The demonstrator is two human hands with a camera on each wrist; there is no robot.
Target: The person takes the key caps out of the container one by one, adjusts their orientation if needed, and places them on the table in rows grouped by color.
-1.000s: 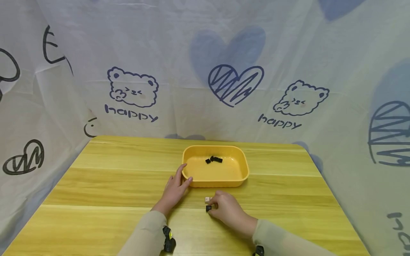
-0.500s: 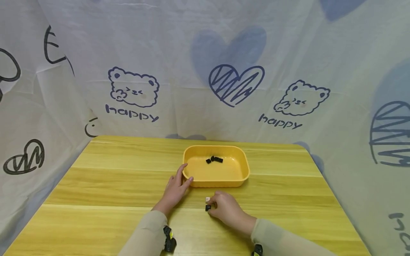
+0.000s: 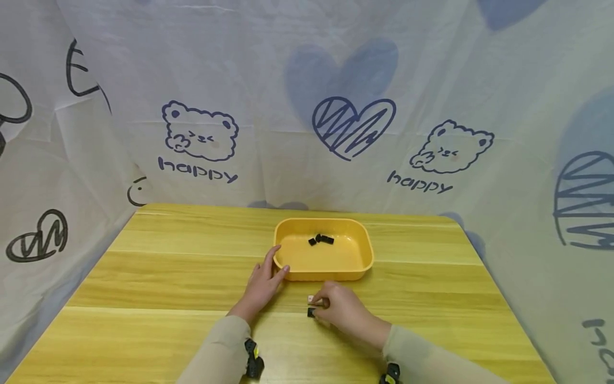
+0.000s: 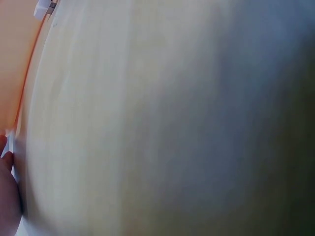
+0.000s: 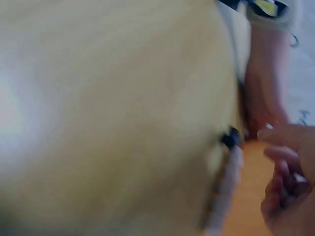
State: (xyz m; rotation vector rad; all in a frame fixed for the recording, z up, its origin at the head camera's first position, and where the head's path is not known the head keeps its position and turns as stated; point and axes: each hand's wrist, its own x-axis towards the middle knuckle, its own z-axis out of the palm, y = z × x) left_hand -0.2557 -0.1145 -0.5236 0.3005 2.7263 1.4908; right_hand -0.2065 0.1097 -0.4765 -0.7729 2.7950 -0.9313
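Note:
My left hand [image 3: 261, 285] rests at the near left corner of a yellow plastic tray [image 3: 323, 276], index fingertip at the left rim and thumb at the front. My right hand [image 3: 347, 312] hovers just over the table, its thumb and index fingertips close to a small black block [image 3: 310, 312]. In the right wrist view, a gap shows between those fingers [image 5: 278, 135] and the black block [image 5: 230, 137]. Behind the block sits a small white block [image 3: 310, 299] with a faint mark. A blurred row of pale blocks [image 5: 225, 189] runs there, hidden by my right hand in the head view.
Several small black pieces [image 3: 325, 240] lie inside the tray near its back. The wooden table [image 3: 182, 266] backs onto a printed white cloth [image 3: 268, 154]. A white object [image 4: 43, 9] is partly visible at the corner of the left wrist view.
My right hand has drawn slightly up and to the right, its fingertips parting from the black block. My left hand stays at the tray.

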